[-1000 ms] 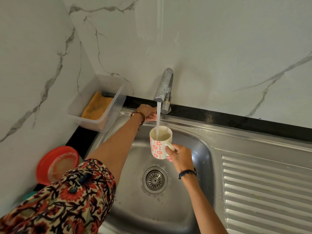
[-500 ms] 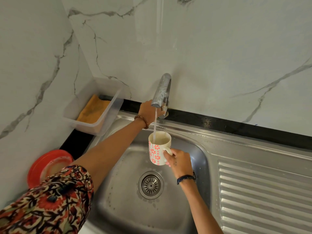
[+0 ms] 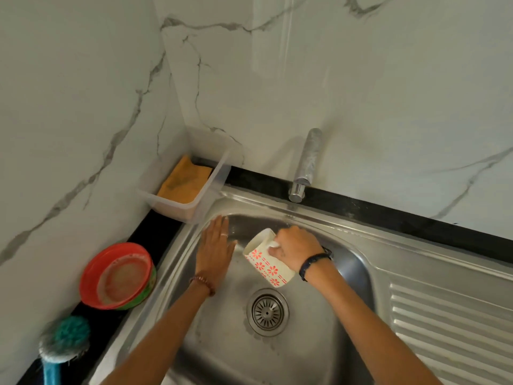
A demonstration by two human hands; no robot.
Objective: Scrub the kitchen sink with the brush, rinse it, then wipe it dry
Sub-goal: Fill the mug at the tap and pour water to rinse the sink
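Note:
The steel sink (image 3: 216, 340) fills the lower middle, with a round drain (image 3: 267, 312) in its floor. My right hand (image 3: 297, 247) grips the handle of a white mug with red flowers (image 3: 268, 266), tipped with its mouth toward the basin's back left wall. My left hand (image 3: 215, 245) lies flat with straight fingers against that left wall. The tap (image 3: 305, 165) above the back rim runs no water. A blue-handled brush with a teal and grey head (image 3: 65, 339) lies on the black counter at the lower left.
A clear plastic tub (image 3: 211, 187) holding an orange cloth (image 3: 183, 180) stands in the back left corner. Stacked red and green bowls (image 3: 116, 276) sit on the counter left of the sink. The ribbed drainboard (image 3: 449, 323) stretches to the right. Marble walls close off the back and left.
My left hand left the tap and came down flat onto the basin's left wall. The water stopped. My right hand tipped the upright mug over toward the left.

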